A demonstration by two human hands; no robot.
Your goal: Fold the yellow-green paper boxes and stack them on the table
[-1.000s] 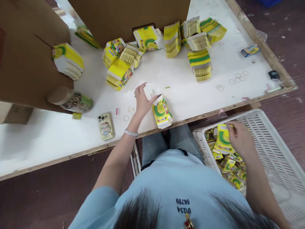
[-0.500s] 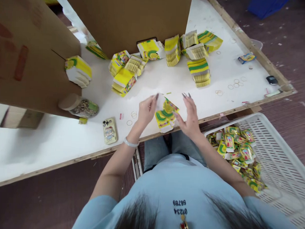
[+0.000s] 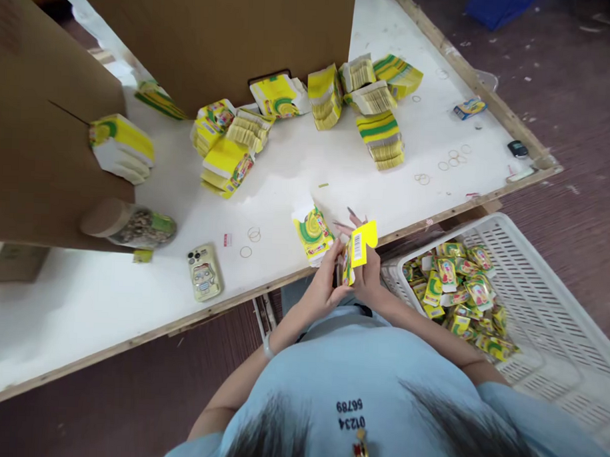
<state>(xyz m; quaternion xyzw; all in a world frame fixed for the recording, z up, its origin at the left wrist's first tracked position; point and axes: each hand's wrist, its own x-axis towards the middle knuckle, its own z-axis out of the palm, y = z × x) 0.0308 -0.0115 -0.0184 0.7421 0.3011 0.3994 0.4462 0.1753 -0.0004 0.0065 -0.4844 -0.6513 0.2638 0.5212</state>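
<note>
Head view, with clock directions taken from the carton and 12 o'clock at the top: the carton (image 3: 357, 249), yellow with a barcode, is in front of the person's body, just off the near edge of the desk (image 3: 287, 162), with a flap extending toward 1 o'clock. The left hand (image 3: 324, 282), a bracelet (image 3: 267, 346) on its wrist, grasps the carton from the 8 o'clock side, fingers above and thumb below. The right hand (image 3: 367, 271) is behind the carton, fingers extended toward 11 o'clock; the carton covers part of it, so whether its grip is clenched or released cannot be told. The stack (image 3: 312, 234) is on the desk between 9 and 10 o'clock, near the left hand's fingers. Bundles (image 3: 226, 160) of yellow cartons occupy the arc from 10 to 12 o'clock, with a tall cardboard panel (image 3: 216, 39) behind them at 11. The phone (image 3: 204, 272) and jar (image 3: 147, 228) are near 9 o'clock, the jar farther out. The blue box (image 3: 470, 109) is at 1 o'clock. At 4 o'clock, beside the desk, the white basket (image 3: 543, 283) holds a heap of small packs (image 3: 463, 294).
</note>
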